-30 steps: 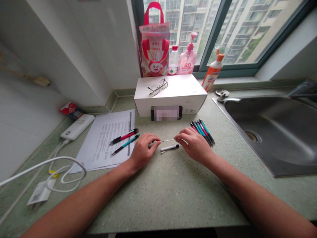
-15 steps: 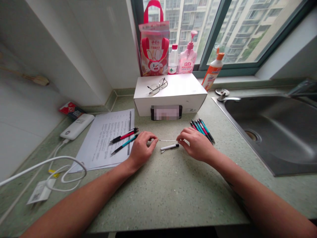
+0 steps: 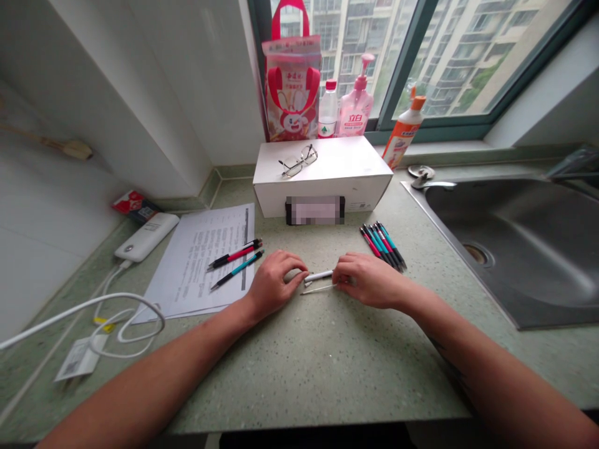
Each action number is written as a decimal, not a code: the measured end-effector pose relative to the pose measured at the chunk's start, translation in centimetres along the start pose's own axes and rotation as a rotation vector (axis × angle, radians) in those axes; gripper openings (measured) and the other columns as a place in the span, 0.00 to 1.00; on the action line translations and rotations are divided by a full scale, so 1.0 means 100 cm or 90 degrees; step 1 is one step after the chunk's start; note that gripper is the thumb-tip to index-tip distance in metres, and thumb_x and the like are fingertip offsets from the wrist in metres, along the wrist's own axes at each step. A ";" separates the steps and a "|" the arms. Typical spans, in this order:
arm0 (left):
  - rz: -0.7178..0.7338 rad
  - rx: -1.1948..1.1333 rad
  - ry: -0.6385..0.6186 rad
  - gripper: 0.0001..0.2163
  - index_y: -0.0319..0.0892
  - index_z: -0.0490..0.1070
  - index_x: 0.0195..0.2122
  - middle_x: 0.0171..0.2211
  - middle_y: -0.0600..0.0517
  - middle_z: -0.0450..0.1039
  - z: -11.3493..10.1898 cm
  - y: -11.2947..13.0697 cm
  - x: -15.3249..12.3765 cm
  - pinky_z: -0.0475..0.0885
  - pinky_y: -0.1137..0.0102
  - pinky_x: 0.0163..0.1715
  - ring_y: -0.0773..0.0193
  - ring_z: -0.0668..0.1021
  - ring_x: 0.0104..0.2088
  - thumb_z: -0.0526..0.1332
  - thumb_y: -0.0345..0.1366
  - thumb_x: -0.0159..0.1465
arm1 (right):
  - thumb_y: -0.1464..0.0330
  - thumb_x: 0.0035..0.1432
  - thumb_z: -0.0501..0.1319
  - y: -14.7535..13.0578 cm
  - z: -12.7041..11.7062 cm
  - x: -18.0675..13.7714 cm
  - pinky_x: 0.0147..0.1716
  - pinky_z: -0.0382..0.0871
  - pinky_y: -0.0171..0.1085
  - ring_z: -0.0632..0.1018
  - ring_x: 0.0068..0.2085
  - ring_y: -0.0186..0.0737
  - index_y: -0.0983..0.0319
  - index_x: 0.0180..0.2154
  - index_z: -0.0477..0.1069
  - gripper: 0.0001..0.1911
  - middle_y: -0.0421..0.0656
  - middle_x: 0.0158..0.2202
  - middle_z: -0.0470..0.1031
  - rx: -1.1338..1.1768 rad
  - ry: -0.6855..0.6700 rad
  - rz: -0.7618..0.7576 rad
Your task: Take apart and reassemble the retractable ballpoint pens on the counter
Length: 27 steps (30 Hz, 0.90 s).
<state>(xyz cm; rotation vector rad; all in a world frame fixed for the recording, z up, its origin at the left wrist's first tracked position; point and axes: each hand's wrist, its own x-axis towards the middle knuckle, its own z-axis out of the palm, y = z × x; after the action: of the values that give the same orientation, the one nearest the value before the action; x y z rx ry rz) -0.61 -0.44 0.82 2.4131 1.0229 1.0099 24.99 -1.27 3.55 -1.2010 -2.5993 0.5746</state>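
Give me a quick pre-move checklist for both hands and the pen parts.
1. Right hand at one end of the thin white rod: ok. Firmly pinched or just touching: cannot tell.
2. Rod's other end free of the left hand: ok, a small gap shows.
3. Left fingertips off the white pen barrel: cannot tell, they are right by its end.
4. Barrel's far end visible: not ok, right fingers cover it.
5. Glasses away from both hands: ok, on the white box.
6. Right hand off the pens beside it: cannot tell, very close.
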 end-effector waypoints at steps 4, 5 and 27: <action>0.052 0.047 -0.076 0.04 0.42 0.76 0.37 0.38 0.48 0.79 0.001 0.001 -0.001 0.69 0.61 0.41 0.58 0.77 0.39 0.63 0.36 0.67 | 0.75 0.55 0.65 0.000 0.000 0.000 0.36 0.64 0.38 0.73 0.35 0.39 0.59 0.34 0.74 0.06 0.40 0.32 0.76 -0.011 0.012 0.000; 0.059 0.054 -0.087 0.04 0.43 0.76 0.37 0.38 0.48 0.80 0.001 0.001 -0.001 0.69 0.61 0.41 0.58 0.77 0.39 0.64 0.36 0.67 | 0.74 0.55 0.66 0.000 -0.001 -0.001 0.36 0.64 0.38 0.74 0.35 0.40 0.59 0.34 0.74 0.05 0.40 0.32 0.76 -0.014 0.017 0.001; 0.085 -0.085 0.014 0.10 0.43 0.75 0.49 0.45 0.47 0.82 0.006 0.002 -0.006 0.79 0.64 0.46 0.61 0.83 0.45 0.58 0.28 0.70 | 0.61 0.69 0.58 -0.013 0.023 0.005 0.34 0.63 0.36 0.75 0.34 0.37 0.61 0.43 0.72 0.11 0.43 0.34 0.77 0.001 0.187 -0.041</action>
<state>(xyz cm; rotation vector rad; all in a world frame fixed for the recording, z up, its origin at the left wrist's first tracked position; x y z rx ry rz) -0.40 -1.02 0.17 2.3914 0.7831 1.1134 22.99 -2.20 2.08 -1.1044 -2.3782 0.3561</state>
